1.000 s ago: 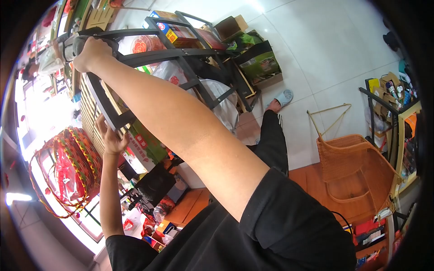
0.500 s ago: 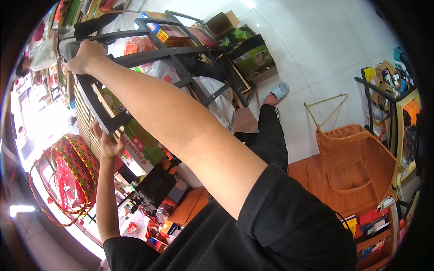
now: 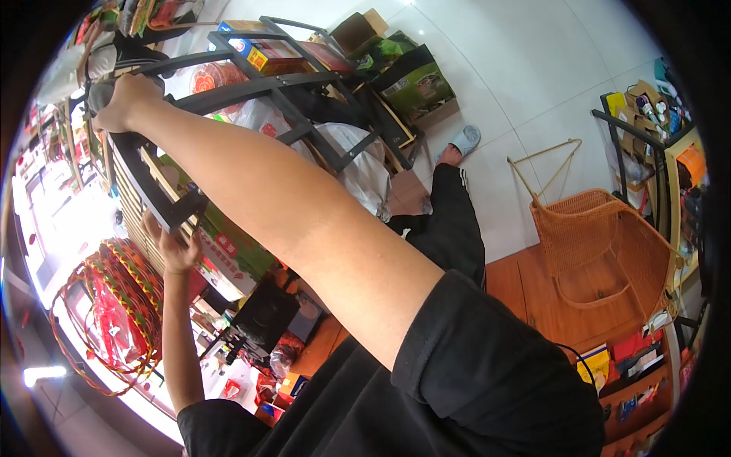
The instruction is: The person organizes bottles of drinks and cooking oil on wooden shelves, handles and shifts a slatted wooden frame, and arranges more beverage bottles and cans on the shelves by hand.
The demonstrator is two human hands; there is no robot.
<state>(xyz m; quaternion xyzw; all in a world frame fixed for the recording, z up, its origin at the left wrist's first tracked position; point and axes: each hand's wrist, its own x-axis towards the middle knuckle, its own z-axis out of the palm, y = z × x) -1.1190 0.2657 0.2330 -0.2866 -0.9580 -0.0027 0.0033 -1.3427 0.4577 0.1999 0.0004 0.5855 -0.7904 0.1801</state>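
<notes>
My right hand (image 3: 131, 103), at the upper left, is closed round a grey cloth (image 3: 100, 97) pressed against the end of a black metal rack (image 3: 228, 95). Lower down, my left hand (image 3: 175, 245) grips the rack's lower corner, its thumb and fingers on either side. Wooden slats (image 3: 135, 202) run beside the frame. The rack holds boxes and plastic bags, among them a red-patterned bag (image 3: 217, 78) and a white bag (image 3: 358, 164). My right forearm crosses in front of part of the rack.
A wicker chair (image 3: 582, 244) stands on the right by a wire hanger-like frame (image 3: 544, 171). A green box (image 3: 415, 84) sits on the tiled floor beyond the rack. Coiled red and yellow cords (image 3: 122, 305) hang at the left. Shelves with goods (image 3: 647, 145) line the far right.
Both hands, still on the rack and the cloth, have shifted slightly left and down in the view. The rack and the rest of the scene have shifted too; the dark shape behind the right hand has changed.
</notes>
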